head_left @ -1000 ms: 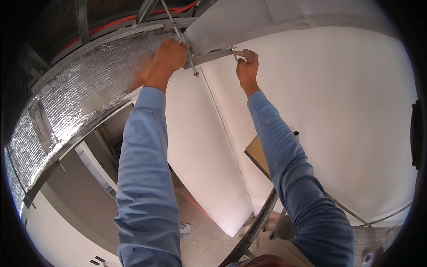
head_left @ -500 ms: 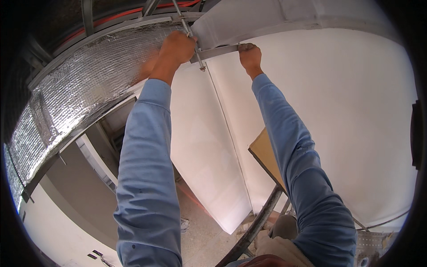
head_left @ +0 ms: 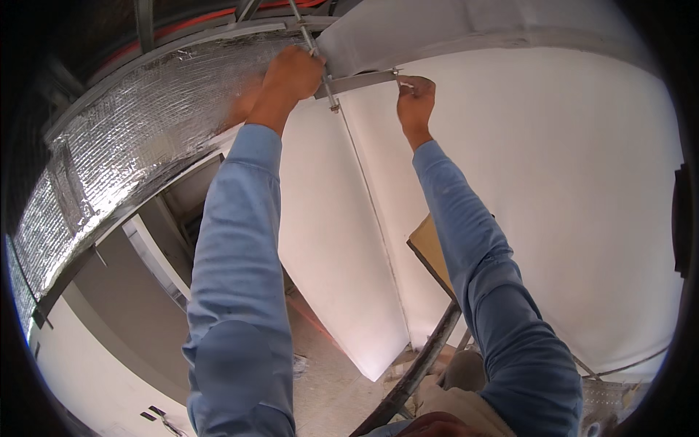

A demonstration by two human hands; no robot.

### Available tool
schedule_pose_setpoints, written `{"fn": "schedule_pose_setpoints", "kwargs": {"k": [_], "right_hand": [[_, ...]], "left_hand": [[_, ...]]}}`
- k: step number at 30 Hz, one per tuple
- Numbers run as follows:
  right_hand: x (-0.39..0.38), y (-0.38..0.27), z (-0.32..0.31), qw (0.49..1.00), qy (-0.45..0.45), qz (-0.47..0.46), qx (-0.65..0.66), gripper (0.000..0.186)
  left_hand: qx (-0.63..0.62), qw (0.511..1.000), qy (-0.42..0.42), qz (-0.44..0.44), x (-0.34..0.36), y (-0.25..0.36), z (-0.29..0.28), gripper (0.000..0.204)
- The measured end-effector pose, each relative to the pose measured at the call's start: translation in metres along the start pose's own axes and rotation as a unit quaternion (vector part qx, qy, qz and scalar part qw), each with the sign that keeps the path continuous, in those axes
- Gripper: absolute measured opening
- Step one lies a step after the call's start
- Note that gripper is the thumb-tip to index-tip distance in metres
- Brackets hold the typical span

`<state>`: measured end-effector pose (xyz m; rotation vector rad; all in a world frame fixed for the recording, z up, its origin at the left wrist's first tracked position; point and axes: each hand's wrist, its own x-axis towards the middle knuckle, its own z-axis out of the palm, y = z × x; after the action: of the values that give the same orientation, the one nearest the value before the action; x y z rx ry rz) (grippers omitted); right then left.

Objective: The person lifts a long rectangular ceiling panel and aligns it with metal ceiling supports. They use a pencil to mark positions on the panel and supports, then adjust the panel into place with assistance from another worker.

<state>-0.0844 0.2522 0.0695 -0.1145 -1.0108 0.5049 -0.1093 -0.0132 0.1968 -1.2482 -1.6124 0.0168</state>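
My left hand [head_left: 290, 76] is closed around a threaded metal rod [head_left: 331, 95] hanging at the upper middle, with a nut near its lower end. Crossing that rod is a short grey metal bracket [head_left: 360, 81], tight against the edge of a grey sheet-metal duct [head_left: 466, 18]. At the bracket's right end my right hand [head_left: 415, 105] has its fingers curled at a small upright bolt [head_left: 396, 73], seemingly pinching its lower part; the fingertips are partly hidden. Silver foil insulation [head_left: 116, 175] lies just left of my left hand.
White panels [head_left: 553, 182] with a seam fill the middle and right. A yellow board [head_left: 428, 244] and dark curved rail [head_left: 415, 375] show behind my right arm. Metal framing [head_left: 143, 25] and red lines cross the dark top. A grey wall [head_left: 138, 313] and dusty floor [head_left: 328, 364] show below.
Both hands have shifted up and slightly right. My right hand's fingers covered the bracket's end half a second ago and now sit just below it, exposing the bolt's top.
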Motion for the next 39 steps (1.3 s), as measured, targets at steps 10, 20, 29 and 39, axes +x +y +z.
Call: {"fn": "schedule_pose_setpoints", "kwargs": {"k": [10,20,29,39], "right_hand": [[0.027,-0.002,0.006,0.973,-0.071,0.217,0.041,0.024],[0.038,-0.002,0.004,0.966,-0.119,0.231,0.003,0.023],[0.051,-0.005,-0.008,0.951,-0.182,0.248,-0.012,0.017],[0.056,-0.031,-0.035,0.899,-0.249,0.355,0.054,0.028]], "left_hand": [[-0.163,0.975,-0.022,-0.150,0.000,0.006,-0.005,0.048],[-0.142,0.981,0.050,-0.126,0.014,-0.011,0.026,0.043],[-0.570,0.744,0.255,-0.236,-0.053,0.140,0.071,0.026],[-0.829,0.453,0.075,-0.318,0.059,0.162,0.179,0.027]]}}
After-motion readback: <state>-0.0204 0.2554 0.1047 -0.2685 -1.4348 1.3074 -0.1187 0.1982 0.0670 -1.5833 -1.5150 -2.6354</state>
